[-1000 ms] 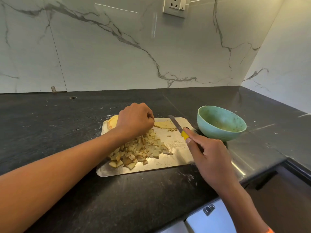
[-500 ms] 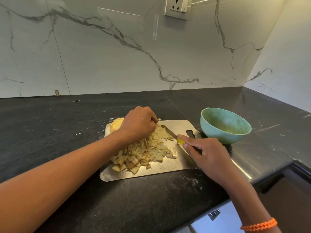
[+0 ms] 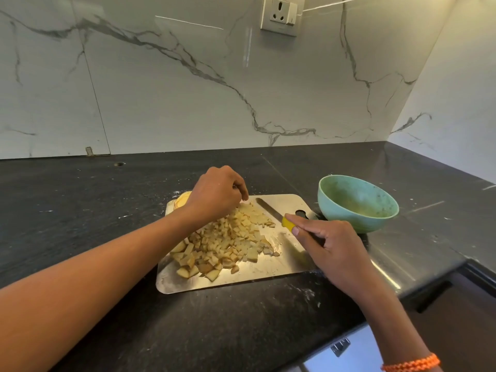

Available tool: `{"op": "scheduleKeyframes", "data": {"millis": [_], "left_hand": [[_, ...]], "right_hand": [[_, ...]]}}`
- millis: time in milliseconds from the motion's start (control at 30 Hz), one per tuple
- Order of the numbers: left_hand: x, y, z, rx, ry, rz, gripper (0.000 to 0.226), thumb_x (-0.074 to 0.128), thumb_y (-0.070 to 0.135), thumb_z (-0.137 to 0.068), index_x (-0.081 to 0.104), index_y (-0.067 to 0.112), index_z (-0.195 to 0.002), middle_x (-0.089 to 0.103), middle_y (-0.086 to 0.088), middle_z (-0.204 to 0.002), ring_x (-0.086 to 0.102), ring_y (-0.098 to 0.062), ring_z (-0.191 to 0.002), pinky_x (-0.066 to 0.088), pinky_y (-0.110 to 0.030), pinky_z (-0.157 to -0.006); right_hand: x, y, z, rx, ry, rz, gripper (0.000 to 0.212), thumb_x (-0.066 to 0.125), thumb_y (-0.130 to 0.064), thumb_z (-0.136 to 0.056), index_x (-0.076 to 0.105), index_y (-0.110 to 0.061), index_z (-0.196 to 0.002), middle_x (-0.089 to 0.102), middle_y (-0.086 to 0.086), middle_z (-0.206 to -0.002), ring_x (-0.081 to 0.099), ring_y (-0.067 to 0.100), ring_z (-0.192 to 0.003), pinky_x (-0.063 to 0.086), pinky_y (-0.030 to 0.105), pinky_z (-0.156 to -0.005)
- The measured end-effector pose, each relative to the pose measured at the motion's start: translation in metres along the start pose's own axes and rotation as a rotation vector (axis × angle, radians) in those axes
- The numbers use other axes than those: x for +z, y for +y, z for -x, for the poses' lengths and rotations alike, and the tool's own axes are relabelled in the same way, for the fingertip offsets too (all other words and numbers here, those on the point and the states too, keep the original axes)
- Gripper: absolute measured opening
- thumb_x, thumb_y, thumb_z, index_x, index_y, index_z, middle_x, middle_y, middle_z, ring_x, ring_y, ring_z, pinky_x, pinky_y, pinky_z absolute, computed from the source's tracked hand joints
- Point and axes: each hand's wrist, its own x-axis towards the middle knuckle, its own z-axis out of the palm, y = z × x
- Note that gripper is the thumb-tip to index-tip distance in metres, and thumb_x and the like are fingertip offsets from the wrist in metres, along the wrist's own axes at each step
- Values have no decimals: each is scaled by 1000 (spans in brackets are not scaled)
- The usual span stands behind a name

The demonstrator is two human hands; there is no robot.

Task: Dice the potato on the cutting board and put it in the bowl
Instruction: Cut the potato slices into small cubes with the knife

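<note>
A steel cutting board (image 3: 268,275) lies on the black counter with a heap of diced potato (image 3: 225,242) on it. An uncut potato piece (image 3: 182,200) shows at the board's far left corner, mostly hidden behind my left hand (image 3: 214,193). That hand hovers with curled fingers over the far end of the heap; whether it holds any potato is hidden. My right hand (image 3: 330,248) grips the yellow handle of a knife (image 3: 268,209), whose blade lies flat on the board pointing away. A green bowl (image 3: 357,202) stands just right of the board.
The black stone counter (image 3: 80,210) runs to a marble wall with a socket (image 3: 280,14) above. The counter's front edge (image 3: 429,280) drops off at the lower right, where a cabinet drawer shows.
The knife has swung left toward the potato and back to the right side of the board. My left hand has stayed at the far end of the heap.
</note>
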Motion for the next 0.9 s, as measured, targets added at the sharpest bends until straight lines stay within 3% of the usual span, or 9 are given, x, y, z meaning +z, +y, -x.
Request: {"op": "scheduleKeyframes", "data": {"millis": [100, 200, 267, 367, 433, 567, 667, 767, 900], "left_hand": [[-2, -1, -1, -16, 55, 6, 40, 51, -6, -93, 80, 19, -79, 64, 14, -75, 69, -18, -61, 60, -34, -58], [-1, -2, 0, -17, 94, -8, 38, 51, -4, -96, 78, 19, -84, 68, 7, -82, 64, -12, -63, 46, -22, -55], [-1, -2, 0, 6, 107, -34, 32, 55, -2, -97, 80, 18, -97, 70, 3, -97, 65, -12, -79, 50, -24, -66], [2, -2, 0, 58, 13, -114, 38, 59, 4, -100, 73, 19, -131, 67, -1, -130, 64, -21, -111, 57, -39, -95], [4, -3, 2, 55, -67, -124, 43, 58, 4, -100, 68, 21, -138, 65, -2, -139, 65, -23, -117, 57, -44, -100], [6, -5, 2, 61, -109, -120, 36, 56, -1, -99, 80, 20, -114, 75, -3, -118, 68, -21, -95, 61, -39, -87], [5, -4, 1, 58, -100, -77, 37, 57, -3, -98, 81, 21, -114, 75, 0, -121, 65, -14, -92, 57, -28, -81], [7, -4, -1, 41, -75, -47, 36, 57, -1, -99, 83, 22, -108, 76, 3, -117, 59, -5, -68, 47, -18, -62], [5, -4, -3, 19, -44, 14, 33, 59, 4, -96, 84, 25, -93, 79, 7, -93, 62, -14, -57, 50, -22, -52]], "right_hand": [[-2, 1, 0, 17, 61, 116, 34, 54, -46, -103, 61, -46, -137, 74, -17, -81, 60, 3, -65, 50, 33, -60], [-2, -2, 0, 40, 79, 163, 35, 52, -45, -104, 60, -45, -138, 75, -13, -82, 60, 2, -68, 53, 35, -63], [-2, -3, 0, 53, 80, 176, 35, 52, -45, -104, 60, -45, -138, 75, -14, -83, 60, 1, -68, 54, 34, -64], [-2, -5, 0, 65, 65, 195, 35, 51, -46, -104, 60, -45, -138, 74, -17, -84, 60, -1, -70, 54, 34, -67], [-2, -5, 0, 67, 55, 196, 36, 50, -47, -104, 60, -44, -139, 73, -18, -84, 60, 0, -71, 54, 35, -66], [-2, -4, 0, 60, 50, 203, 36, 50, -47, -104, 61, -44, -139, 70, -17, -76, 57, 1, -66, 48, 30, -59], [-1, -2, 0, 47, 50, 206, 36, 50, -46, -104, 61, -43, -139, 72, -17, -81, 58, 1, -68, 49, 31, -61], [0, -1, -1, 53, 49, 199, 37, 51, -47, -103, 61, -44, -139, 74, -19, -89, 60, 2, -73, 52, 33, -65], [3, 4, -1, 22, -48, 102, 37, 48, -56, -103, 51, -56, -140, 76, -14, -106, 66, 7, -86, 57, 42, -77]]}}
